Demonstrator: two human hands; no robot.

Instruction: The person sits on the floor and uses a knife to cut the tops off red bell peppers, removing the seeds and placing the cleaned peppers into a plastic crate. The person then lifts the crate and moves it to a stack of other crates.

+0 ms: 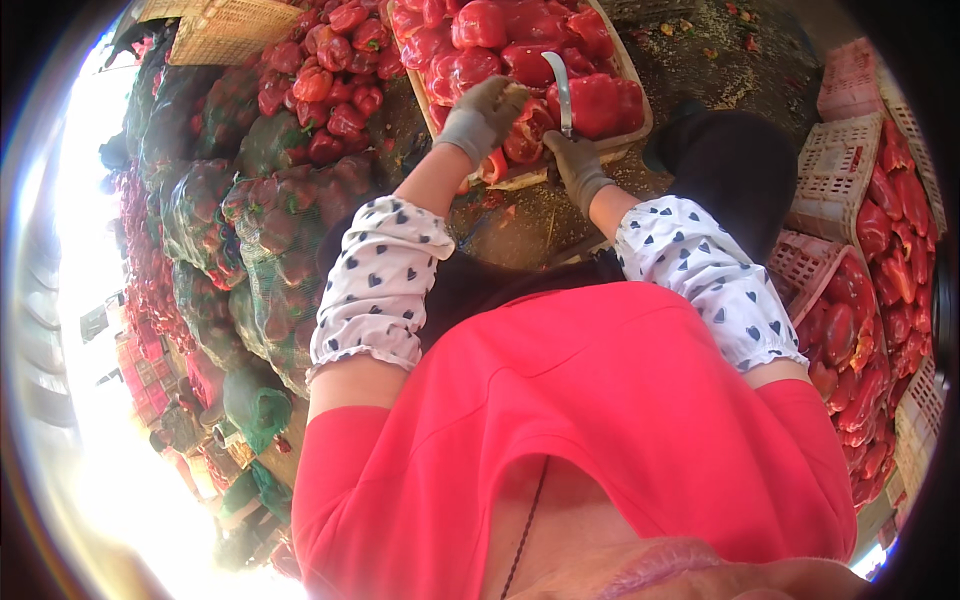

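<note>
My right hand (577, 165), in a brown and grey work glove, grips a knife (561, 90) whose curved blade points up and away from me. Its handle is mostly hidden by the fingers. Just to the left, a cut-open red bell pepper (529, 133) shows its hollow inside. My left hand (484, 116), gloved too, is over that pepper's left side with bent fingers. Something pale shows at its fingertips, too small to name. Both hands are above the near end of a crate (517, 181) heaped with red bell peppers (465, 71). A red pepper piece (493, 166) lies below my left wrist.
Loose red peppers (334, 82) are piled left of the crate, beside green mesh sacks (277, 247) full of peppers. Plastic crates (836, 169) with long red pepper pieces (840, 330) stand on the right. Seeds and scraps litter the floor (720, 67). My knee (739, 165) is right of the crate.
</note>
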